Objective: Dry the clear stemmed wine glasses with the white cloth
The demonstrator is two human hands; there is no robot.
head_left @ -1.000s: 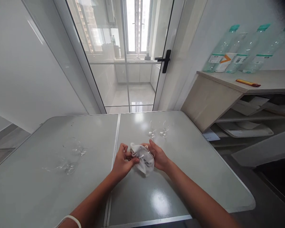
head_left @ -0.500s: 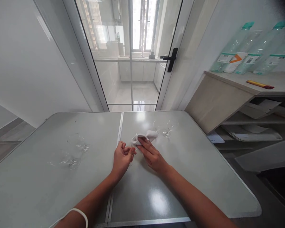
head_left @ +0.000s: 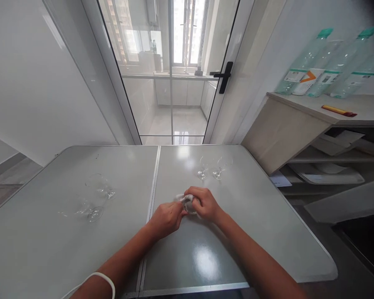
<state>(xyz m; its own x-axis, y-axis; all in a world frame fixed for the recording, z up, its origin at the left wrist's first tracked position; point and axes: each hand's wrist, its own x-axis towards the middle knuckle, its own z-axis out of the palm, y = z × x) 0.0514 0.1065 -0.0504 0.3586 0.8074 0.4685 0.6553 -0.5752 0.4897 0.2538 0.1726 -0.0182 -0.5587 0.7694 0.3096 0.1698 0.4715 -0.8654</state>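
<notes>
Both my hands meet over the right half of the grey table. My left hand (head_left: 167, 219) is closed, its fingertips pinching a clear stemmed glass (head_left: 190, 208) that is mostly hidden between the hands. My right hand (head_left: 205, 203) is curled around a white cloth (head_left: 180, 198), pressing it to the glass's round edge; whether that edge is the foot or the rim I cannot tell. Beyond them, a clear stemmed glass (head_left: 202, 174) stands beside another stemmed glass (head_left: 217, 173). On the left half are one stemmed glass (head_left: 95, 213) and a second stemmed glass (head_left: 110, 194).
A metal seam (head_left: 154, 182) divides the table (head_left: 127, 253). Past its far edge stands a glass door with a black handle (head_left: 226, 77). At the right, a shelf unit (head_left: 262, 128) carries several plastic bottles (head_left: 326, 79) and a yellow-red packet (head_left: 339, 111).
Both hands have drawn nearer to me and closed together around the glass. The right hand went from lying flat over the cloth to gripping it. Another far glass now shows more fully.
</notes>
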